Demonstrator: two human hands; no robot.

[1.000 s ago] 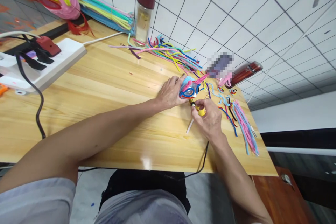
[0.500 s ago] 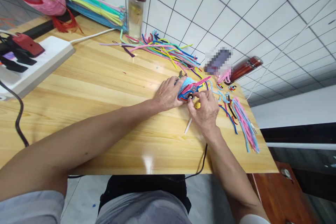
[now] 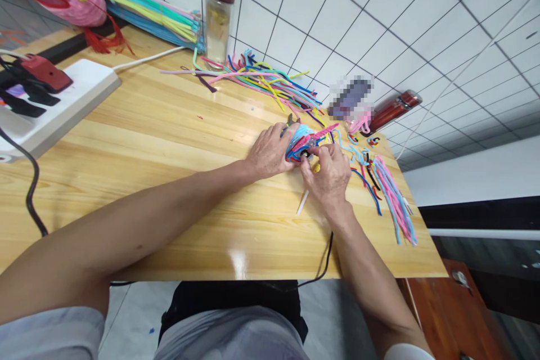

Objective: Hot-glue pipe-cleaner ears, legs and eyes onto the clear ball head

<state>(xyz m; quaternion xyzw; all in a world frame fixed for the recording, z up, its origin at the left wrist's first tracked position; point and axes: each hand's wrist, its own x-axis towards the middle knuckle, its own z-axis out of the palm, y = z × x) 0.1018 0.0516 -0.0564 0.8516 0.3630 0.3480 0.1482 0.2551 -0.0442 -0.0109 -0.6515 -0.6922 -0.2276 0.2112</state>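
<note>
A small pipe-cleaner figure (image 3: 302, 136), light blue with pink, red and dark blue parts, is held low over the table. My left hand (image 3: 270, 149) is wrapped round its left side. On the figure's near face sits a small round black eye piece (image 3: 304, 153) with a light centre. My right hand (image 3: 329, 173) pinches that eye piece between thumb and index finger, pressed against the figure. A bit of yellow (image 3: 316, 168) shows just under the right fingers. Near the right wrist a white strip (image 3: 302, 202) lies on the table.
Loose coloured pipe cleaners (image 3: 270, 83) are heaped at the back, beside a lidded glass bottle (image 3: 218, 17). Pink and blue pipe cleaners (image 3: 394, 197) lie on the right. A white power strip (image 3: 80, 95) is at left; a red flask (image 3: 394, 109) lies by the tiled wall.
My right fingers have shifted very slightly left against the eye piece. My left hand keeps its hold on the figure, and everything else stays in place.
</note>
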